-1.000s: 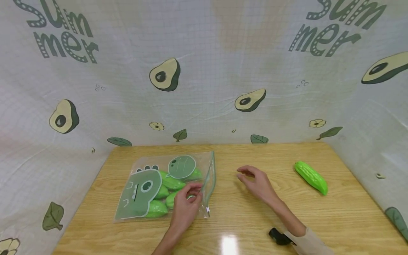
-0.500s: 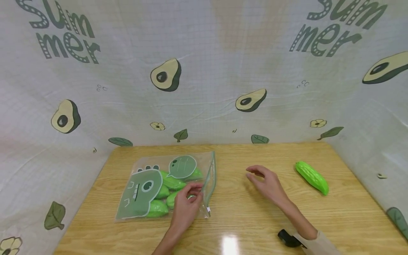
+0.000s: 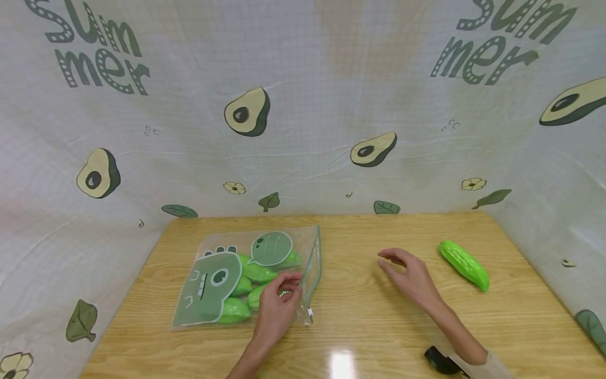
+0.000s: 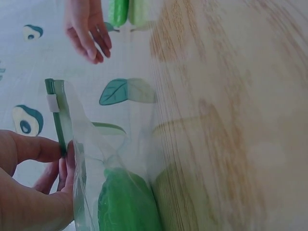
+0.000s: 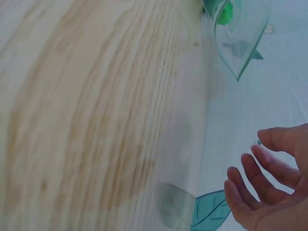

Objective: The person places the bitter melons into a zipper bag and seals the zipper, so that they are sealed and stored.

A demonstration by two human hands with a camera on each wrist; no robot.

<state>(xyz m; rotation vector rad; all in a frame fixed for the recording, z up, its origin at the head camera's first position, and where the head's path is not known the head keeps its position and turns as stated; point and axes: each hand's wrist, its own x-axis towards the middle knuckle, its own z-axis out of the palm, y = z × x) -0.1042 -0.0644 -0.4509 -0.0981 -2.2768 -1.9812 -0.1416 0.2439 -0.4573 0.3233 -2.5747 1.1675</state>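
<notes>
A clear zip bag (image 3: 213, 247) with a green cartoon face lies at the left of the table, several green bitter melons (image 3: 234, 310) inside it. My left hand (image 3: 278, 305) pinches the bag's upper edge near the mouth, and the left wrist view shows thumb and fingers on the green zip strip (image 4: 58, 120). The mouth gapes in the right wrist view. My right hand (image 3: 412, 276) is over the table between the bag and a loose bitter melon (image 3: 464, 265); its fingers are loosely bent with nothing between them.
The wooden table (image 3: 360, 326) ends at a white cloth (image 3: 307, 173) printed with avocados and leaves, which rises behind and at both sides. A small black object (image 3: 442, 360) sits at my right sleeve.
My right hand has moved right, away from the bag and closer to the loose bitter melon. The left hand keeps its pinch on the bag, which has stayed in place.
</notes>
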